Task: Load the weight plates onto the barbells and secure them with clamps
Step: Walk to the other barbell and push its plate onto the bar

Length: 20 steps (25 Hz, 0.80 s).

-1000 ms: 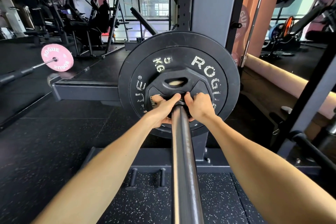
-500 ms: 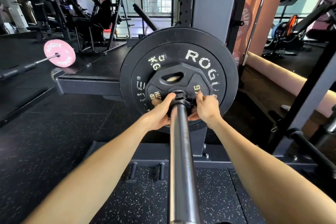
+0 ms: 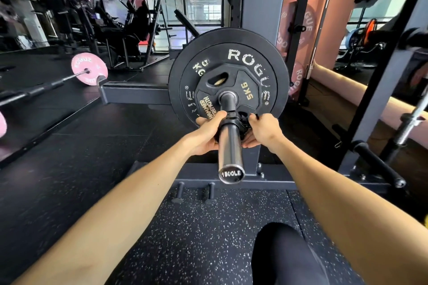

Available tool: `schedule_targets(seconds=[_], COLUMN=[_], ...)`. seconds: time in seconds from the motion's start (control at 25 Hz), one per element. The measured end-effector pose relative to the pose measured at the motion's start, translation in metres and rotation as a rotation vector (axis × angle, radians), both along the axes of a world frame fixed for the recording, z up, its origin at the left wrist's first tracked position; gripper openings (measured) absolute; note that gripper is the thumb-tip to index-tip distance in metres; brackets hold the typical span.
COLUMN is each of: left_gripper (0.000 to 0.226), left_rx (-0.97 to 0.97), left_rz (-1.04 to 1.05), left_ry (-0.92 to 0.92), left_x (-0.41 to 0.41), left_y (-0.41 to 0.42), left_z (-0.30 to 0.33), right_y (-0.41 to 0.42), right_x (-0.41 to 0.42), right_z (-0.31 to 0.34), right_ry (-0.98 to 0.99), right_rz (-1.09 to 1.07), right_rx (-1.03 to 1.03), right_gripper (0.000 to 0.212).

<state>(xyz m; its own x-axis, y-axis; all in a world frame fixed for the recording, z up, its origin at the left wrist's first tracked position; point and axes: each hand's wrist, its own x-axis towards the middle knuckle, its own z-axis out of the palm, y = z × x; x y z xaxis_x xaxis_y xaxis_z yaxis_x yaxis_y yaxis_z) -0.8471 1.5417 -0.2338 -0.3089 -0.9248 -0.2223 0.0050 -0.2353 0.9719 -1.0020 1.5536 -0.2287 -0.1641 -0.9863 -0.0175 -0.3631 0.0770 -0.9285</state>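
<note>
Hands meet on the clamp (image 3: pixel 240 122), which rings the bar (image 3: pixel 229 146) just short of the plates: our left hand (image 3: pixel 205 135) curls round its left side to steady it, while our right hand (image 3: pixel 261 131) pinches its lever. The small plate (image 3: pixel 245 90) sits against the large plate (image 3: pixel 231 53). We judge the clamp not yet locked, since both hands grip it.

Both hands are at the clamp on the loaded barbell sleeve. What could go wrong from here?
1. The black clamp sits apart from the small black 5 kg plate; locked there, the plates could slide.
2. Left hand and right hand grip it closely, so fingers could get pinched as it closes.
3. The steel barbell sleeve juts toward the person's knee; standing up could knock it.
</note>
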Motion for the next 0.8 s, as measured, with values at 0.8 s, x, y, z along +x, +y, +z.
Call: schedule_targets(seconds=[0.8], left_gripper=[0.062], left_rx=[0.033], left_rz=[-0.202], left_ry=[0.124], left_x=[0.037], left_y=[0.147], left_z=[-0.019], right_y=[0.165], right_x=[0.025], right_z=[-0.007], right_ry=[0.080], right_rz=[-0.138], right_rx=[-0.090], right_gripper=[0.051])
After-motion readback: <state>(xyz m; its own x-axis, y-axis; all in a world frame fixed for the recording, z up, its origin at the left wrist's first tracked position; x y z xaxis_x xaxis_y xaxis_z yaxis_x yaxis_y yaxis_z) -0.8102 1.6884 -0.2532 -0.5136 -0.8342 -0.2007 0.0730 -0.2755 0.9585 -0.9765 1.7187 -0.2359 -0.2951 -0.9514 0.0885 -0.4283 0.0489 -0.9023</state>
